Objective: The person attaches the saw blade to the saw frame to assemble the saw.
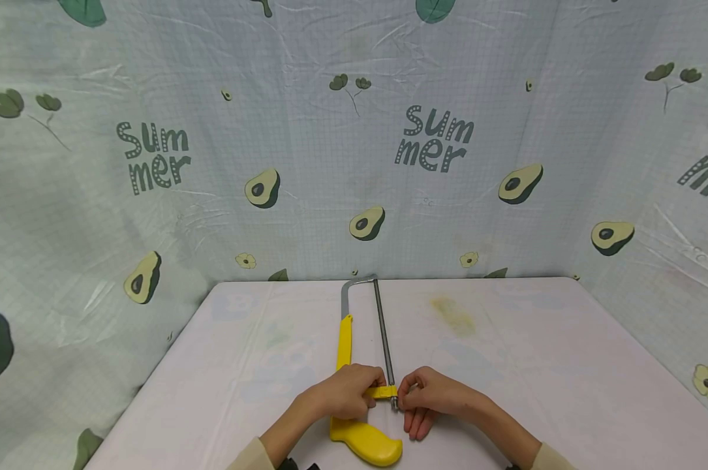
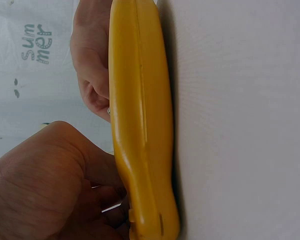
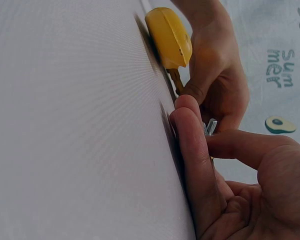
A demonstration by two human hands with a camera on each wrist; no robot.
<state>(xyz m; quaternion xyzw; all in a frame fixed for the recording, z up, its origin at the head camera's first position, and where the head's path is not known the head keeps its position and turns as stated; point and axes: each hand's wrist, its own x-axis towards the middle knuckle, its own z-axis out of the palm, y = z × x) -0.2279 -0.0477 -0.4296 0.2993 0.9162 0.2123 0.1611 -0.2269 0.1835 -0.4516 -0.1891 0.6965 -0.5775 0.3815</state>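
Observation:
A hacksaw (image 1: 366, 444) with a yellow handle lies on the white-covered table, its grey bow pointing away from me. Its blade side (image 1: 383, 326) runs along the right to a yellow end piece (image 1: 382, 392). My left hand (image 1: 349, 391) grips the saw's frame just ahead of the handle, fingers curled by the end piece. A small metal wing nut (image 3: 211, 126) sits at the near end of the blade side. Around it, the thumb and fingers of my right hand (image 1: 438, 395) pinch; the fingertips partly hide it. In the left wrist view, the yellow handle (image 2: 142, 100) covers much of both hands.
A patterned sheet (image 1: 307, 143) with avocados and lettering hangs behind and along the sides of the table (image 1: 541, 365). A yellowish stain (image 1: 452, 316) marks the cover right of the saw. Dark straps or devices show at the bottom edge near the wrists.

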